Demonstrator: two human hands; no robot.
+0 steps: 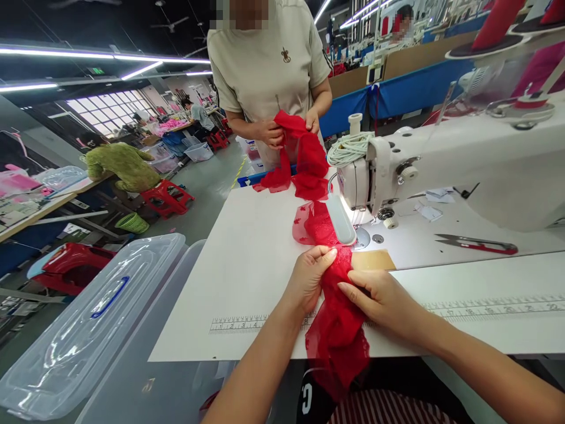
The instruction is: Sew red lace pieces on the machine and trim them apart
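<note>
My left hand [311, 274] pinches the red lace [338, 321] at its left edge; my right hand [379, 297] pinches its right edge. I judge it light, limp, a bit slippery and easily snagged, best held by both edges. It runs from beside the machine [441, 171] over the white table [238, 265] and off the front. Snips [481, 243] lie right; opposite, a co-worker [269, 76] holds red cloth [311, 156] under strip lights [57, 54].

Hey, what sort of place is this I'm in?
Probably a garment sewing workshop: there's a white sewing machine, sheer red fabric held by the left hand and right hand, and thread snips lying near the machine.
</note>
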